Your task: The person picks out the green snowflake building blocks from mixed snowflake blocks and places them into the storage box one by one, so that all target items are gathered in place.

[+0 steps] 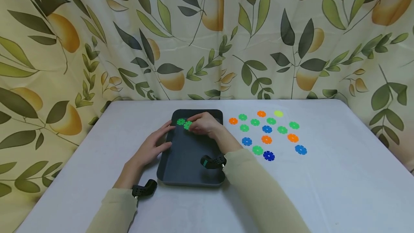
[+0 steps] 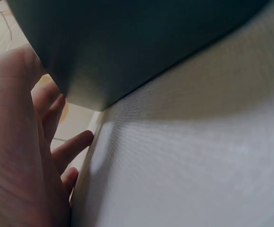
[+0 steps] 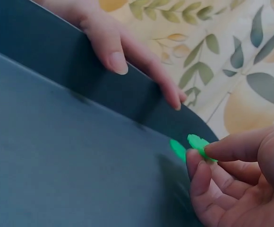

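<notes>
A dark rectangular tray [image 1: 191, 157] lies on the white table. The left hand [image 1: 152, 146] rests on its left rim, thumb and fingertips over the edge; in the right wrist view that hand [image 3: 113, 42] shows the same hold. Over the tray's far part, the right hand [image 1: 207, 127] pinches a green notched disc [image 1: 187, 125] between thumb and index finger. In the right wrist view the pinched disc [image 3: 199, 144] is tilted above another green disc [image 3: 177, 149], which lies in the tray's far left corner, also seen in the head view [image 1: 180, 122].
Right of the tray, several notched discs lie spread on the table [image 1: 323, 190]: green [image 1: 257, 150], orange [image 1: 266, 139], blue [image 1: 300, 149], dark blue [image 1: 268, 156] and one yellow [image 1: 278, 113]. A patterned curtain [image 1: 200, 46] hangs behind the table.
</notes>
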Motion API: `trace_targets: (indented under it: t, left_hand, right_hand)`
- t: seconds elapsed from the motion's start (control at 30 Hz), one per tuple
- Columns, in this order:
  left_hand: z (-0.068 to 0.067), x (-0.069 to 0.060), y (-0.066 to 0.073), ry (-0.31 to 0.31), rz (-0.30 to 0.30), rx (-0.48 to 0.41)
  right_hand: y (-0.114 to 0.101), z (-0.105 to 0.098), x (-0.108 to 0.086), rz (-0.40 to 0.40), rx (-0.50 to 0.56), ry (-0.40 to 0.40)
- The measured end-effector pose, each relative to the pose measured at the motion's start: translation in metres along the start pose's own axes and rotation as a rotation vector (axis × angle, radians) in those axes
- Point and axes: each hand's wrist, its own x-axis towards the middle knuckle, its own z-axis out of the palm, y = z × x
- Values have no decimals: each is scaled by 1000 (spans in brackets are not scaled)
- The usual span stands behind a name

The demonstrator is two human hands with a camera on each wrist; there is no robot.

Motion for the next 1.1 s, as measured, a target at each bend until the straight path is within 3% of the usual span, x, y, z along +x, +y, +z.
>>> trace_targets:
  t: [0.23, 0.53, 1.1]
  left_hand:
    - [0, 0, 0, 0, 2, 7]
    - [1, 0, -1, 0, -6, 23]
    - [1, 1, 2, 6, -15, 11]
  right_hand:
    - [1, 15, 12, 12, 2, 6]
    - [3, 28, 20, -41, -129, 3]
    - [-2, 22, 15, -12, -86, -14]
